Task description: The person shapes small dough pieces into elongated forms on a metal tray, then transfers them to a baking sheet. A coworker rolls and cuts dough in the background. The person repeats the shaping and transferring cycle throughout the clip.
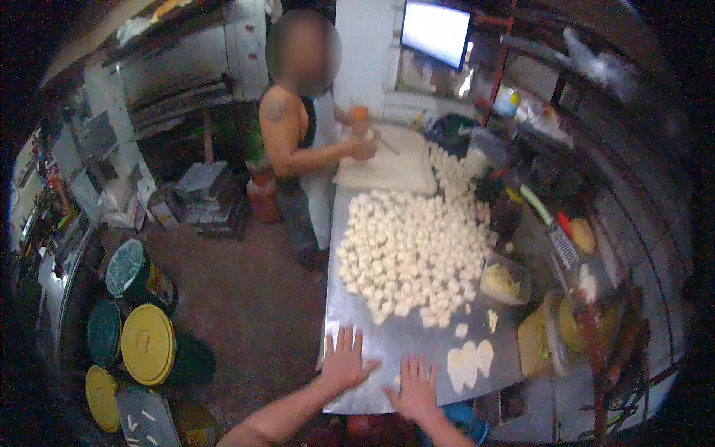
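Note:
My left hand [344, 360] rests palm down near the left edge of a metal table [385, 341], fingers spread and holding nothing. Close to the table's front edge, my right hand [416, 385] lies flat with its fingers apart. A tiny pale scrap [397, 380] is beside its thumb. To the right of that hand sit three flat, pale oval pieces [470, 364], apparently dough. A single small dough piece [461, 330] lies just above them. Beyond my hands spreads a large heap of small dough pieces [410, 251], with a big pale dough slab [385, 170] behind it.
Across the slab stands a person [285, 139] holding a tool with an orange part [359, 113]. A clear tub [505, 281] with yellowish contents borders the heap. A grater [562, 244] lies farther right. Lidded buckets [148, 343] stand on the floor at left.

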Motion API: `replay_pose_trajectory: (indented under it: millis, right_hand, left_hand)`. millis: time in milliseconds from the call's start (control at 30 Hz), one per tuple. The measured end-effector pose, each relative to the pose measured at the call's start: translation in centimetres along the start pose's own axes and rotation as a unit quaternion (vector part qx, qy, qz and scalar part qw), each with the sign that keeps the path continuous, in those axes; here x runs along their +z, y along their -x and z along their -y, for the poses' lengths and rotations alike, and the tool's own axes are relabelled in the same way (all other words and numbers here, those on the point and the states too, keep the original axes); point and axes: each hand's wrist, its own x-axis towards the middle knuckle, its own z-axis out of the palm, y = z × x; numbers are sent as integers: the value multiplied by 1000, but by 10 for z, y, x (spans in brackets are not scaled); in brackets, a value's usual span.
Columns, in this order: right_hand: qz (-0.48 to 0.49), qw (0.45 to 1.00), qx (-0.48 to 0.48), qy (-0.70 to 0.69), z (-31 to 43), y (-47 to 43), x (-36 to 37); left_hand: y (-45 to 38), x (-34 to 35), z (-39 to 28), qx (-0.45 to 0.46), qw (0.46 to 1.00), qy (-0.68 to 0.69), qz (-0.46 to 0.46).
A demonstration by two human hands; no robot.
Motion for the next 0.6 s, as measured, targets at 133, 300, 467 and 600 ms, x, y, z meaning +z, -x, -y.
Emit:
replay_pose_trajectory:
  millis: [133, 300, 467, 600]
  right_hand:
    - [33, 999, -21, -21, -5, 63, -6]
    - [42, 988, -77, -126, -48, 54, -7]
    - [-3, 814, 49, -579, -51, 56, -13]
    - [-85, 841, -35, -534, 24, 48, -9]
  left_hand:
    - [81, -13, -16, 57, 993, -82, 70]
    - [80, -16, -2, 18, 994, 17, 103]
    - [114, -28, -10, -148, 879, 445, 84]
    - [158, -3, -58, -251, 508, 823, -41]
